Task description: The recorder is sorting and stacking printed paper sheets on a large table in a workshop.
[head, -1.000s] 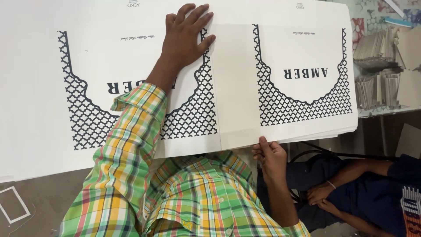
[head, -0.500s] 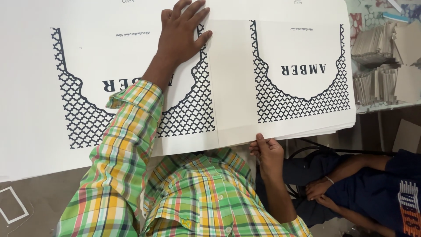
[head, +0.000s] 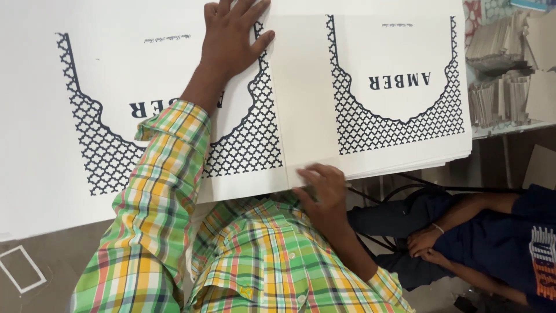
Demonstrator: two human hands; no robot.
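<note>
Hands work on the big white sheet (head: 301, 87): left hand (head: 231, 37) lies flat and wide on top, right hand (head: 324, 188) pinches its near edge, so lifting looks next, needing a gentle pull.

Flat white printed sheet (head: 307, 110) with black lattice pattern

Worktable (head: 35, 272), stacked printed white sheets (head: 399, 75) on it

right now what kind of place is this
Probably a print or packaging workshop: a stack of large printed sheets under the left hand and right hand, with bundles of folded card piled beside it.
</note>
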